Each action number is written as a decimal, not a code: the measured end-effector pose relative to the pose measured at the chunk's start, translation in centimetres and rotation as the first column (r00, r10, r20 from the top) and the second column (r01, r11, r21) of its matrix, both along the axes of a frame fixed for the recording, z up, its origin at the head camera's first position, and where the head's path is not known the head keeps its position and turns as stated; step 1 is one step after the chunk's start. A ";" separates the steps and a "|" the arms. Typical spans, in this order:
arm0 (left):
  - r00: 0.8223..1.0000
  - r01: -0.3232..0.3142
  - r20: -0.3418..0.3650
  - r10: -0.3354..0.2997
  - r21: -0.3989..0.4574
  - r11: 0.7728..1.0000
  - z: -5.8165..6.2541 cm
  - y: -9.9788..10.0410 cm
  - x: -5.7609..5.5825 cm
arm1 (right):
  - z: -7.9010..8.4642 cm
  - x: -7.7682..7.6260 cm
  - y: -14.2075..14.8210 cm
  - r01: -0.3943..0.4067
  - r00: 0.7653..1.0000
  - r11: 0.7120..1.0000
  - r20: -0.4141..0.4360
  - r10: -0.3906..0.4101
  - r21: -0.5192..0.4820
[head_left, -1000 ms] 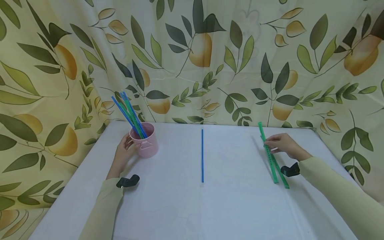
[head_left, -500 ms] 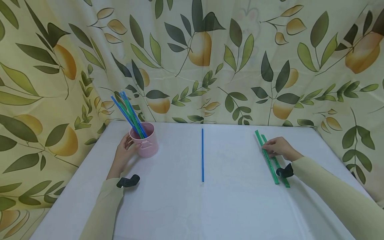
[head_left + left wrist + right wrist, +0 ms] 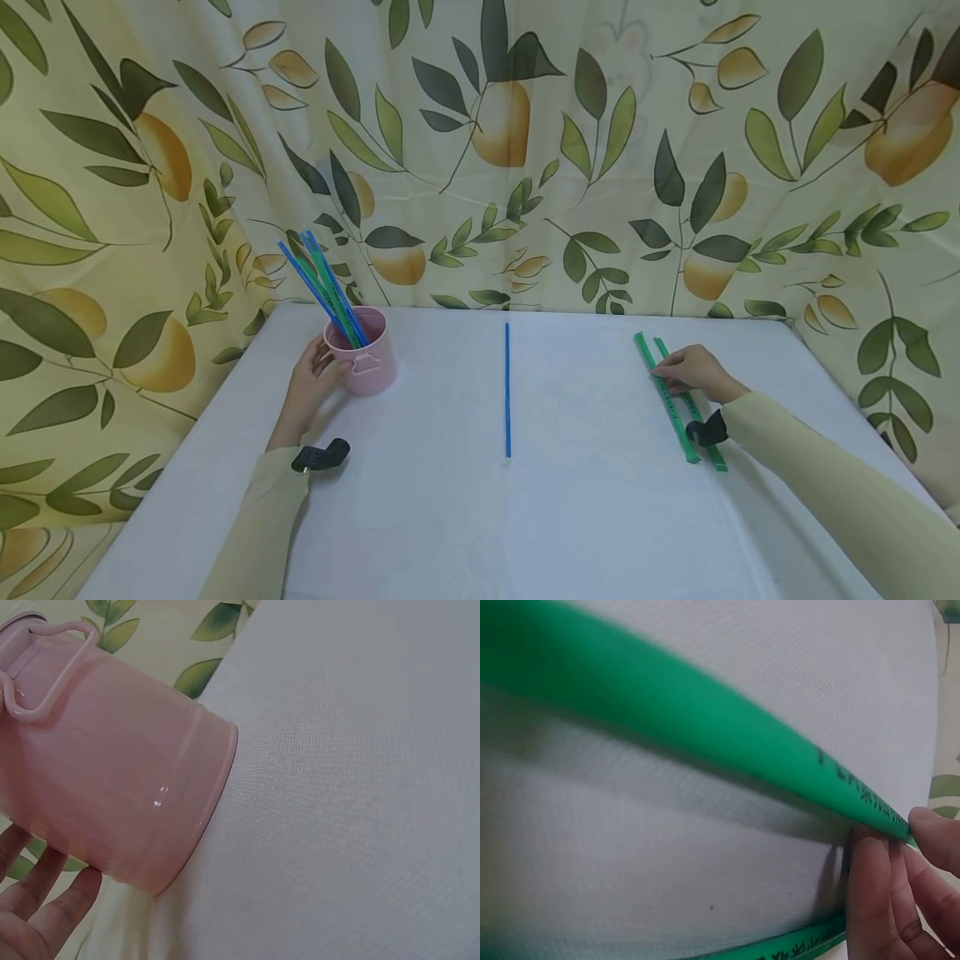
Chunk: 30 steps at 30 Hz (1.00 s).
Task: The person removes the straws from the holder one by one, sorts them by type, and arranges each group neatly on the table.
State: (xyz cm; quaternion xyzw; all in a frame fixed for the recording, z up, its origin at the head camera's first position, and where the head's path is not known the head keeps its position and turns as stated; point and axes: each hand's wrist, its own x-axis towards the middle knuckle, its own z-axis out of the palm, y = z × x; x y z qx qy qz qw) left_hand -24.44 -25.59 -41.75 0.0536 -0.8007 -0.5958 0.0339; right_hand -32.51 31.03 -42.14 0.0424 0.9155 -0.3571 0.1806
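Observation:
My left hand (image 3: pixel 311 383) holds a pink cup (image 3: pixel 375 373) at the back left, its fingers curled round the side; the left wrist view shows a wire-like handle on the cup. Several blue and green straws (image 3: pixel 330 287) lean out of the cup to the left. At the right, my right hand (image 3: pixel 697 371) pinches one green straw (image 3: pixel 678 425), printed with dark characters, between thumb and fingers. A second green straw (image 3: pixel 718 458) lies beside it, partly hidden by the hand and the black wrist camera. In the right wrist view the pinched straw (image 3: pixel 727 735) runs above the table.
One blue straw (image 3: pixel 507 392) lies lengthwise on the middle of the white table (image 3: pixel 420 500). A curtain (image 3: pixel 480 192) printed with leaves and fruit hangs behind the table and along its left side.
My right hand has come down and slightly nearer, lowering the pinched green straw, which now lies almost parallel to the second one instead of crossing it. My left hand and the cup have stayed put.

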 end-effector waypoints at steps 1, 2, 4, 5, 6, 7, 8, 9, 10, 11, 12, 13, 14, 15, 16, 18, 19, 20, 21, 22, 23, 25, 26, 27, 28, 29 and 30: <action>1.000 0.000 -0.001 0.000 0.003 1.000 0.0 0.0 0.0 | 0.0 0.0 0.0 0.001 1.000 1.000 0.000 -0.001 0.003; 1.000 0.000 0.000 0.000 0.003 1.000 0.1 0.0 0.0 | 0.0 -0.1 0.0 0.000 1.000 1.000 -0.002 0.000 0.006; 1.000 0.001 0.001 -0.001 0.007 1.000 0.3 0.1 0.1 | -0.1 -0.2 0.0 0.001 1.000 1.000 -0.003 -0.001 0.009; 1.000 0.001 0.001 -0.001 0.007 1.000 0.3 0.1 0.2 | -0.1 -0.3 0.0 0.003 1.000 1.000 -0.003 -0.003 0.012; 1.000 0.002 0.000 -0.002 0.009 1.000 0.3 0.1 0.1 | -0.1 -0.3 -0.1 0.004 1.000 1.000 -0.004 -0.003 0.016; 1.000 0.002 0.001 -0.002 0.009 1.000 0.3 0.1 0.1 | -0.2 -0.4 -0.1 0.006 1.000 1.000 -0.003 -0.006 0.020; 1.000 0.001 0.002 -0.001 0.008 1.000 0.2 0.0 0.0 | -0.2 -0.4 -0.1 0.006 1.000 1.000 -0.004 -0.006 0.024; 1.000 0.001 0.000 -0.001 0.013 1.000 0.0 -0.1 -0.1 | -0.1 -0.4 -0.1 0.008 1.000 1.000 -0.004 -0.008 0.028; 1.000 0.000 -0.002 0.000 0.015 1.000 -0.2 -0.2 -0.3 | -0.1 -0.4 -0.1 0.004 1.000 0.999 -0.007 -0.004 0.033; 1.000 -0.002 -0.001 0.002 0.015 1.000 -0.5 -0.3 -0.4 | -0.1 -0.4 -0.1 0.000 1.000 0.999 -0.008 0.000 0.038; 1.000 -0.001 -0.004 0.001 0.019 1.000 -0.8 -0.5 -0.7 | -0.1 -0.4 -0.1 -0.004 1.000 0.999 -0.010 0.004 0.041; 1.000 0.000 -0.006 0.000 0.021 1.000 -1.1 -0.7 -0.9 | -0.1 -0.3 -0.1 -0.009 1.000 0.999 -0.013 0.009 0.045; 1.000 -0.001 -0.007 0.001 0.020 1.000 -1.5 -0.9 -1.0 | 0.0 -0.3 -0.1 -0.015 1.000 0.999 -0.015 0.016 0.049; 1.000 0.000 -0.010 0.000 0.016 1.000 -1.8 -1.1 -1.2 | 0.0 -0.2 0.0 -0.021 1.000 0.998 -0.018 0.022 0.050; 1.000 0.000 -0.014 0.000 0.010 1.000 -2.1 -1.2 -1.4 | 0.1 -0.2 0.0 -0.027 0.999 0.998 -0.021 0.028 0.050; 1.000 0.005 -0.028 -0.005 0.001 1.000 -2.5 -1.4 -1.7 | 0.3 -0.1 0.1 -0.029 0.999 0.998 -0.023 0.030 0.050; 0.999 0.005 -0.034 -0.005 -0.009 1.000 -2.6 -1.4 -1.7 | 0.4 -0.1 0.2 -0.030 0.999 0.998 -0.025 0.031 0.046; 0.999 0.005 -0.044 -0.006 -0.016 1.000 -2.7 -1.5 -1.8 | 0.5 -0.1 0.2 -0.030 0.999 0.999 -0.028 0.032 0.044; 0.998 0.010 -0.057 -0.011 -0.022 1.000 -2.7 -1.5 -1.8 | 0.7 -0.1 0.2 -0.031 0.999 0.999 -0.032 0.032 0.041; 0.998 0.011 -0.068 -0.013 -0.020 1.000 -2.7 -1.5 -1.8 | 0.8 -0.1 0.2 -0.037 0.998 0.999 -0.040 0.038 0.037; 0.997 0.013 -0.074 -0.015 -0.022 1.000 -2.7 -1.5 -1.7 | 0.9 -0.1 0.2 -0.037 0.998 0.999 -0.047 0.039 0.035; 0.996 0.016 -0.083 -0.017 -0.017 1.000 -2.7 -1.6 -1.7 | 1.3 -0.1 0.2 -0.040 0.997 0.999 -0.070 0.041 0.027; 0.996 0.017 -0.083 -0.018 -0.016 1.000 -2.8 -1.6 -1.6 | 1.5 0.0 0.2 -0.043 0.995 0.999 -0.084 0.045 0.023; 0.997 0.019 -0.081 -0.020 -0.014 1.000 -2.8 -1.6 -1.6 | 1.7 0.0 0.1 -0.047 0.994 0.999 -0.100 0.048 0.017; 0.997 0.019 -0.077 -0.020 -0.009 1.000 -2.8 -1.6 -1.6 | 1.8 0.0 0.1 -0.048 0.992 0.999 -0.116 0.049 0.007; 0.997 0.022 -0.074 -0.022 -0.012 1.000 -2.9 -1.6 -1.5 | 2.0 0.1 0.0 -0.044 0.990 0.999 -0.132 0.043 -0.004; 0.997 0.023 -0.071 -0.024 -0.011 1.000 -2.9 -1.6 -1.4 | 2.2 0.1 -0.2 -0.047 0.987 0.999 -0.152 0.044 -0.017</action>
